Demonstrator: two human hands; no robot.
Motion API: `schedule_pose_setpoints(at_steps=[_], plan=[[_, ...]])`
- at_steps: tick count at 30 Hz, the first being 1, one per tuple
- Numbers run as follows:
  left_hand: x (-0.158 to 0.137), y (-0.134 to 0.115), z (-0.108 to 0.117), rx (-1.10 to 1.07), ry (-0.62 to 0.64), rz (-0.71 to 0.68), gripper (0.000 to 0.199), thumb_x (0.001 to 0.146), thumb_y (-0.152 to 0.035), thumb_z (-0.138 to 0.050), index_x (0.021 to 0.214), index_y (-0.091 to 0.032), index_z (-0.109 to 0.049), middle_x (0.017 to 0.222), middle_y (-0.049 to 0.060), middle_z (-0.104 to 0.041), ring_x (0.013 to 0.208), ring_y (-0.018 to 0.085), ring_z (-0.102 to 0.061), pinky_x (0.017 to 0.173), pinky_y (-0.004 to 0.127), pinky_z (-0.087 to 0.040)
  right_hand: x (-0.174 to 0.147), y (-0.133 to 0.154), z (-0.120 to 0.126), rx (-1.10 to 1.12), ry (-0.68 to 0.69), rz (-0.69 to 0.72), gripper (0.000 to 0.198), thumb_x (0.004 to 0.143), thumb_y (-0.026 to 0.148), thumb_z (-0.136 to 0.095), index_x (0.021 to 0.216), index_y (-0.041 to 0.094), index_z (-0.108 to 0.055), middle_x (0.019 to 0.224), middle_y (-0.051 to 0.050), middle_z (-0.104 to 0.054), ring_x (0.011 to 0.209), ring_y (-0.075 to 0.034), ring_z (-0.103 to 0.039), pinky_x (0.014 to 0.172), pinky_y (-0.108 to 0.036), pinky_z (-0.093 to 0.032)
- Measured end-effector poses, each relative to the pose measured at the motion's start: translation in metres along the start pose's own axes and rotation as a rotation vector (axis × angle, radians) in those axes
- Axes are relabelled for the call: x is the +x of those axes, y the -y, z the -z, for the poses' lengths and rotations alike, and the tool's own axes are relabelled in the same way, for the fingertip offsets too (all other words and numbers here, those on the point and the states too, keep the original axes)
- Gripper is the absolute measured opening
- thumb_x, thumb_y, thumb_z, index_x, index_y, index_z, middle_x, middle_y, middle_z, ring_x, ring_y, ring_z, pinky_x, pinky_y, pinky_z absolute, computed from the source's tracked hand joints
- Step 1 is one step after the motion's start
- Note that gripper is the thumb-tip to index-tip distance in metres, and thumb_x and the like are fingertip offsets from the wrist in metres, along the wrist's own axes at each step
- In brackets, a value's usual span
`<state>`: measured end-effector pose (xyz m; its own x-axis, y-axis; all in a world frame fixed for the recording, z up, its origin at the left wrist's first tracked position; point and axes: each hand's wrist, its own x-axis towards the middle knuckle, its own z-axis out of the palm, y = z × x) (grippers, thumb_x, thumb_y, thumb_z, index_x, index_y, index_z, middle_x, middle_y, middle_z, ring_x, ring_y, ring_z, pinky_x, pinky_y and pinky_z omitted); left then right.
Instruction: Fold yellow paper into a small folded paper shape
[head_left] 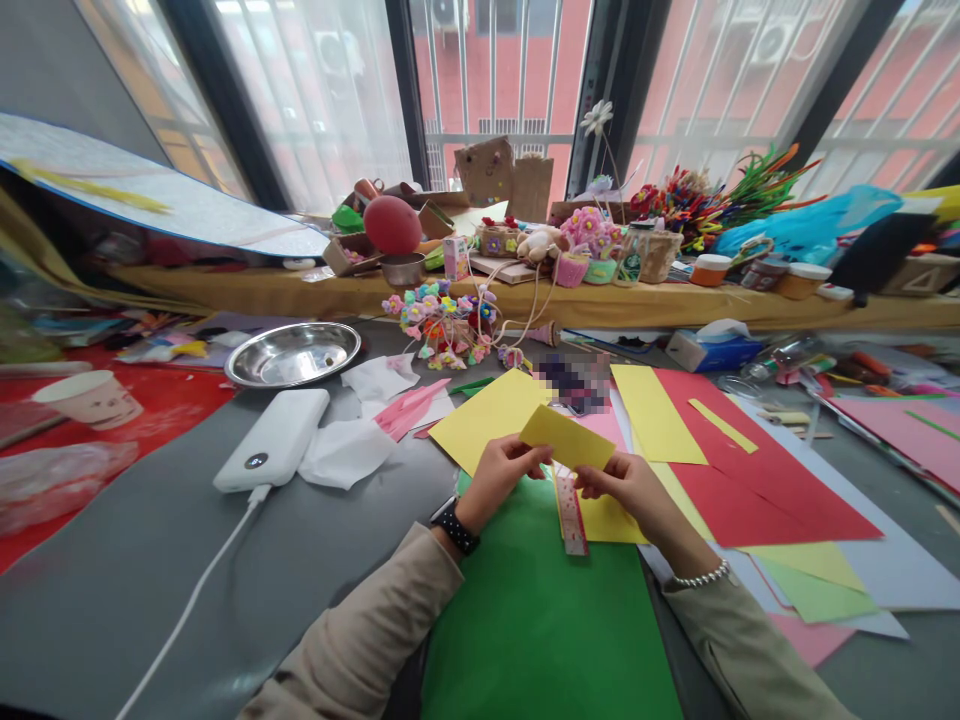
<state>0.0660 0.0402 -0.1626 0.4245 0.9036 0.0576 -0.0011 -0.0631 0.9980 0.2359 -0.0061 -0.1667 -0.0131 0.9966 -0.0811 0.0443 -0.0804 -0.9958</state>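
Between my two hands is a small rectangle of yellow paper (568, 436), raised above the table. My left hand (501, 474) pinches its lower left part between thumb and fingers. At its lower right corner, my right hand (624, 488) pinches it the same way. Beneath the hands lie a pink-and-white patterned ruler (572, 518) and more yellow paper (613, 522), on top of a large green sheet (551, 620). Another yellow sheet (480, 418) lies just behind my left hand, partly covered.
Red paper (780, 505) and yellow strips lie to the right. On the left are a white power bank (274, 440) with a cable, crumpled tissues (349, 452), a metal plate (292, 355) and a paper cup (90, 398). Craft items crowd the ledge (330, 292) behind.
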Motion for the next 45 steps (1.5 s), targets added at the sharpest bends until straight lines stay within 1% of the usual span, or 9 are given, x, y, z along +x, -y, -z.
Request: schedule_pose_setpoints(at_steps=[4, 8, 12, 15, 22, 27, 34, 38, 45], plan=[[-0.001, 0.002, -0.002, 0.029, 0.112, 0.052, 0.028, 0.064, -0.035, -0.060, 0.073, -0.009, -0.063, 0.063, 0.004, -0.062, 0.050, 0.010, -0.053, 0.050, 0.020, -0.041, 0.000, -0.003, -0.006, -0.027, 0.030, 0.010, 0.023, 0.061, 0.034, -0.064, 0.067, 0.012, -0.063, 0.060, -0.004, -0.064, 0.051, -0.011, -0.056, 0.052, -0.022, -0.044], [-0.001, 0.004, -0.002, 0.079, 0.113, 0.032, 0.027, 0.065, -0.034, -0.059, 0.073, -0.008, -0.063, 0.061, 0.005, -0.062, 0.050, 0.010, -0.053, 0.050, 0.019, -0.041, 0.000, -0.004, -0.009, -0.048, 0.054, -0.004, 0.023, 0.062, 0.034, -0.063, 0.070, 0.012, -0.063, 0.062, -0.004, -0.065, 0.053, -0.012, -0.058, 0.053, -0.022, -0.045], [0.000, 0.004, -0.001, 0.084, 0.119, 0.030, 0.027, 0.065, -0.033, -0.059, 0.072, -0.007, -0.063, 0.059, 0.005, -0.061, 0.049, 0.010, -0.053, 0.050, 0.019, -0.040, 0.001, -0.005, -0.009, -0.064, 0.057, 0.012, 0.025, 0.062, 0.035, -0.062, 0.073, 0.012, -0.062, 0.062, -0.004, -0.065, 0.054, -0.013, -0.059, 0.053, -0.023, -0.046], [0.000, 0.004, -0.002, 0.072, 0.106, 0.042, 0.028, 0.065, -0.034, -0.059, 0.074, -0.007, -0.062, 0.058, 0.004, -0.061, 0.049, 0.010, -0.052, 0.049, 0.019, -0.040, 0.001, -0.005, -0.009, -0.074, 0.051, 0.031, 0.025, 0.062, 0.035, -0.062, 0.071, 0.012, -0.061, 0.060, -0.003, -0.065, 0.053, -0.013, -0.059, 0.052, -0.023, -0.046], [0.000, 0.005, -0.004, 0.034, 0.071, 0.056, 0.028, 0.064, -0.036, -0.060, 0.068, -0.008, -0.060, 0.056, 0.003, -0.059, 0.047, 0.009, -0.051, 0.047, 0.018, -0.040, 0.001, -0.003, -0.009, -0.067, 0.023, 0.028, 0.024, 0.061, 0.036, -0.063, 0.066, 0.013, -0.059, 0.057, -0.002, -0.063, 0.051, -0.012, -0.057, 0.051, -0.023, -0.046], [0.000, 0.007, -0.003, 0.057, 0.039, 0.050, 0.030, 0.064, -0.039, -0.059, 0.063, -0.009, -0.059, 0.054, 0.003, -0.058, 0.047, 0.010, -0.052, 0.047, 0.019, -0.041, 0.001, -0.002, -0.009, -0.071, 0.026, 0.032, 0.023, 0.060, 0.037, -0.062, 0.065, 0.014, -0.060, 0.057, -0.001, -0.062, 0.052, -0.012, -0.057, 0.051, -0.023, -0.045], [0.002, 0.008, -0.003, 0.035, -0.006, 0.060, 0.031, 0.064, -0.040, -0.058, 0.062, -0.009, -0.059, 0.055, 0.004, -0.059, 0.047, 0.010, -0.052, 0.048, 0.019, -0.041, 0.000, 0.001, -0.008, -0.076, 0.027, 0.060, 0.020, 0.062, 0.034, -0.061, 0.062, 0.014, -0.059, 0.056, 0.000, -0.061, 0.051, -0.011, -0.056, 0.051, -0.022, -0.044], [0.001, 0.004, -0.003, 0.045, -0.024, 0.048, 0.031, 0.065, -0.041, -0.058, 0.061, -0.010, -0.058, 0.056, 0.003, -0.060, 0.047, 0.010, -0.052, 0.047, 0.019, -0.041, 0.000, 0.001, -0.007, -0.070, 0.021, 0.065, 0.019, 0.063, 0.033, -0.061, 0.063, 0.014, -0.059, 0.056, 0.000, -0.061, 0.051, -0.010, -0.055, 0.051, -0.022, -0.044], [-0.001, -0.002, -0.004, 0.064, -0.074, 0.047, 0.030, 0.065, -0.040, -0.057, 0.058, -0.011, -0.058, 0.051, 0.001, -0.058, 0.045, 0.009, -0.051, 0.047, 0.019, -0.040, 0.000, 0.001, -0.006, -0.065, 0.000, 0.059, 0.018, 0.063, 0.033, -0.061, 0.065, 0.015, -0.057, 0.057, 0.000, -0.061, 0.051, -0.011, -0.056, 0.051, -0.023, -0.044]])
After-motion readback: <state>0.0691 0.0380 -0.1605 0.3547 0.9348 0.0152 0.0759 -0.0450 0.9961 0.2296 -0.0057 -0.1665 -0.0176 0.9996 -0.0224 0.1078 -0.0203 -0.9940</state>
